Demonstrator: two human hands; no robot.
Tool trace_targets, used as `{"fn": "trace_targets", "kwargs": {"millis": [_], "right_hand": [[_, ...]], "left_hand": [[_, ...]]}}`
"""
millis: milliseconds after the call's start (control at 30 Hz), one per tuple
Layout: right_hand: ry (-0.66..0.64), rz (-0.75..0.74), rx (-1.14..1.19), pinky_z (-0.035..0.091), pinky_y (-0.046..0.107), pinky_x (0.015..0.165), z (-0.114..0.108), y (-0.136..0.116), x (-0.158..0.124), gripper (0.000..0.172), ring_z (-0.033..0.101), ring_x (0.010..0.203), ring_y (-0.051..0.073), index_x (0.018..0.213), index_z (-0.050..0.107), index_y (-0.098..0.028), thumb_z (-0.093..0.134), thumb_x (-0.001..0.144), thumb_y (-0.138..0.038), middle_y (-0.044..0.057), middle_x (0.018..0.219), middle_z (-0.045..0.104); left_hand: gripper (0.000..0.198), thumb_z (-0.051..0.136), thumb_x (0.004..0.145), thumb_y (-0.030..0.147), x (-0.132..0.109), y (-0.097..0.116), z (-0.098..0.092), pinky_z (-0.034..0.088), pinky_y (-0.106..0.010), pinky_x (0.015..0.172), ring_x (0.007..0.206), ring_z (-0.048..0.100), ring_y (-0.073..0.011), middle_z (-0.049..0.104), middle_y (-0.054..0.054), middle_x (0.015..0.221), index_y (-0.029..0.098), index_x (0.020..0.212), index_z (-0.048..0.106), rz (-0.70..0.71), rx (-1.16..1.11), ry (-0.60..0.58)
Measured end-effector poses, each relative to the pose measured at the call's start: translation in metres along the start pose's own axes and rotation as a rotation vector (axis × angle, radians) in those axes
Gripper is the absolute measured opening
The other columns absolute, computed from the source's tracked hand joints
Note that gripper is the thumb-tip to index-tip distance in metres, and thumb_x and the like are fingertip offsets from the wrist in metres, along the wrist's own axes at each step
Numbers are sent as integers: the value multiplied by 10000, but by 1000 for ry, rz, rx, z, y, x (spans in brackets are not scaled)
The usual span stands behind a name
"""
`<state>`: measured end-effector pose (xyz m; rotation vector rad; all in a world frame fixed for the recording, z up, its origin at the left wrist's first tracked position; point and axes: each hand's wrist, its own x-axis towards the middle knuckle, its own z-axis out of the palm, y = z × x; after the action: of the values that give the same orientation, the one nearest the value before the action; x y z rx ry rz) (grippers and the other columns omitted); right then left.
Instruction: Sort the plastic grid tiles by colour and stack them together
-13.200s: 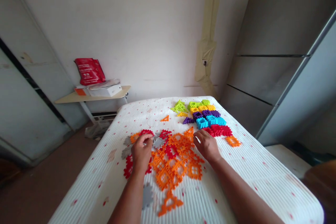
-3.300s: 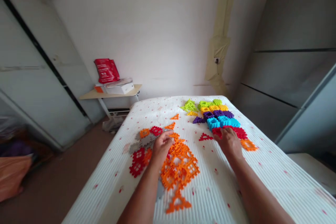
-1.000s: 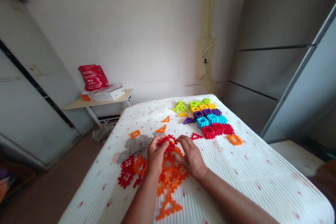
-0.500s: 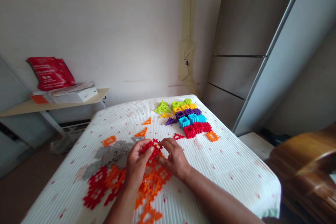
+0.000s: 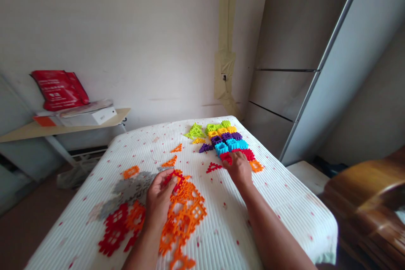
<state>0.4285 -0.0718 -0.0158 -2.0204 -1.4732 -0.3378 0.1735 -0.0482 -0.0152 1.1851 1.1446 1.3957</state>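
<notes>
At the bottom centre of the frame a heap of orange lattice tiles [image 5: 185, 215] lies on the white bedspread [image 5: 284, 206], with a few red lattice tiles [image 5: 114, 230] touching it to the left. The left hand [image 5: 160, 196] rests on the upper edge of the orange heap, thumb and fingertips pinching a red tile [image 5: 174, 176]. Just left of that hand is a patch of grey tiles [image 5: 133, 185].

Further up lie one loose orange square [image 5: 130, 171], two orange triangles [image 5: 171, 161] and one red triangle [image 5: 213, 167]. The right hand [image 5: 238, 168] lies palm down just right of the red triangle. Its fingertips are on the red blocks [image 5: 249, 154]; whether they grasp one cannot be told. A second orange square [image 5: 257, 166] sits right beside that hand.

Beyond the red blocks the joined blocks run in four more colour bands: cyan [image 5: 232, 145], purple [image 5: 225, 137], yellow [image 5: 224, 130] and green [image 5: 217, 126]. Three single triangles lie to their left: purple [image 5: 205, 148], yellow [image 5: 199, 140] and green [image 5: 194, 131].

At middle left a side table [image 5: 19, 131] against the wall carries a white box [image 5: 87, 116] and a red bag [image 5: 60, 88]. The bag has white lettering too small to read.
</notes>
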Motion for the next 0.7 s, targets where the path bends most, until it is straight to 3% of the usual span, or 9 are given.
{"fn": "trace_targets", "kwargs": {"millis": [167,333,700], "right_hand": [[-30,56,-63,403,296,691,0,-3,-2,167,551,849,222,879,648,-174,563,810,-300,102,865,614],[-122,126,-119,383,267,692,-1,-6,0,204,536,910,210,943,644,-187,574,798,-313,79,942,618],[-134,110,-102,387,268,714,5,-4,2,202,527,900,205,922,645,-166,573,797,-308,89,939,609]], "left_hand": [[447,697,641,423,1,-1,0,425,-195,575,636,520,-108,590,12,772,182,1006,605,-7,18,-11],[444,696,646,419,2,-3,-1,441,-222,665,714,543,-130,611,-6,826,171,1002,606,28,21,-25],[404,669,680,427,0,2,-1,445,-203,624,671,542,-115,618,5,752,184,996,604,-15,-1,-58]]}}
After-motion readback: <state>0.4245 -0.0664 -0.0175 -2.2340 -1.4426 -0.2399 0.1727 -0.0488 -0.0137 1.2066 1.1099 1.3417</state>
